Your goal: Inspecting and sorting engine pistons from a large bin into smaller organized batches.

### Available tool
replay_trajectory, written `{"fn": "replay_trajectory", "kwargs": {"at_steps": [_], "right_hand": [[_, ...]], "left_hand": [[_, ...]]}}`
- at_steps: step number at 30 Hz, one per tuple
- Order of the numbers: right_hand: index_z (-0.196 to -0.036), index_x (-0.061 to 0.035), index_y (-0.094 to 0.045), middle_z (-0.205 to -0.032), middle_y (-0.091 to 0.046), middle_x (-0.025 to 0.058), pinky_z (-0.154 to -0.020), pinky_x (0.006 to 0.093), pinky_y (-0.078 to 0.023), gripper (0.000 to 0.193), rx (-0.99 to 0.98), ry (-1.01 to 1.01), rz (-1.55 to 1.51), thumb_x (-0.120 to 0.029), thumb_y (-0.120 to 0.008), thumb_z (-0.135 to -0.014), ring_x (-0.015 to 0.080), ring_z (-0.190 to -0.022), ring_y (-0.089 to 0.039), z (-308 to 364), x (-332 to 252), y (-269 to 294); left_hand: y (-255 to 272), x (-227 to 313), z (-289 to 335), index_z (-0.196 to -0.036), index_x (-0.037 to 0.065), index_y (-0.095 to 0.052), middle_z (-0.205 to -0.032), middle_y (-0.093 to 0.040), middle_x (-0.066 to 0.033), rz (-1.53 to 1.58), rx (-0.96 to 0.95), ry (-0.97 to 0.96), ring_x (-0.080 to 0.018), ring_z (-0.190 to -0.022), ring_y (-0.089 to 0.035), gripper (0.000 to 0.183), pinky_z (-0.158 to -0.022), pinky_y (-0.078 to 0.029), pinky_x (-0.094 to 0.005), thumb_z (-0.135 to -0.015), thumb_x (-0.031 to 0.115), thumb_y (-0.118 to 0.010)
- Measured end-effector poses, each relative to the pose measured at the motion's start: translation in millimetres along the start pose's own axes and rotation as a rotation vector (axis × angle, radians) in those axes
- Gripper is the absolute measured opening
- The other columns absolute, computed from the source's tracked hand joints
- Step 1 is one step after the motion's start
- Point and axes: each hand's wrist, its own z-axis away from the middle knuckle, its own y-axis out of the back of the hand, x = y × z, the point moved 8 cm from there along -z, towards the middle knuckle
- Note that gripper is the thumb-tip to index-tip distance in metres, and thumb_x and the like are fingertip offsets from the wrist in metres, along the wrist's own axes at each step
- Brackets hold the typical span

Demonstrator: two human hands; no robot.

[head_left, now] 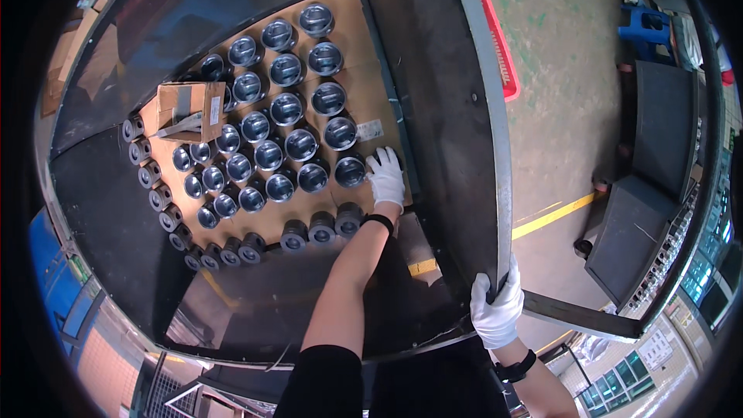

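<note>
My left hand [385, 176], in a white glove, rests on the brown cardboard sheet [352, 39] with its fingers stretched out. It lies just right of a shiny metal piston [350, 172]; whether the fingertips touch it, I cannot tell. Several rows of similar pistons, such as one by the sheet's far edge [316, 20], stand on the cardboard. My right hand [498, 306], gloved too, is wrapped round the grey metal edge [501, 209] of the black panel at the bench's right side.
An open cardboard box [190, 112] sits among the pistons at the left. Grey pistons [294, 236] line the near and left edges of the sheet. Beyond the panel are a red plastic crate [503, 70], a blue stool [646, 27] and dark carts [662, 124].
</note>
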Motion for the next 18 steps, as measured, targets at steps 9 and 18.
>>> {"fn": "replay_trajectory", "kwargs": {"at_steps": [9,18], "right_hand": [[-0.131,0.0108,-0.045,-0.097,-0.063,0.0268,-0.057,0.0419,-0.051,0.057,-0.03,-0.089,-0.044,-0.009,-0.068,-0.082,0.0385,-0.059,-0.06,3,11,-3],[-0.13,0.0078,-0.049,-0.097,-0.065,0.0235,-0.058,0.0399,-0.054,0.056,0.037,-0.014,-0.037,-0.006,-0.07,-0.08,0.0352,-0.064,-0.064,-6,-9,4]], "left_hand": [[-61,-77,109,-0.153,0.002,-0.026,-0.154,-0.035,-0.0151,-0.167,-0.422,0.047,-0.0438,-0.136,-0.038,0.096,-0.117,-0.016,-0.0628,-0.085,0.057,-0.065],[-50,-119,99,-0.133,0.006,-0.048,-0.132,-0.053,-0.0175,0.138,-0.446,0.169,-0.0373,-0.118,-0.058,0.065,-0.105,-0.041,-0.053,-0.082,0.038,-0.071]]}}
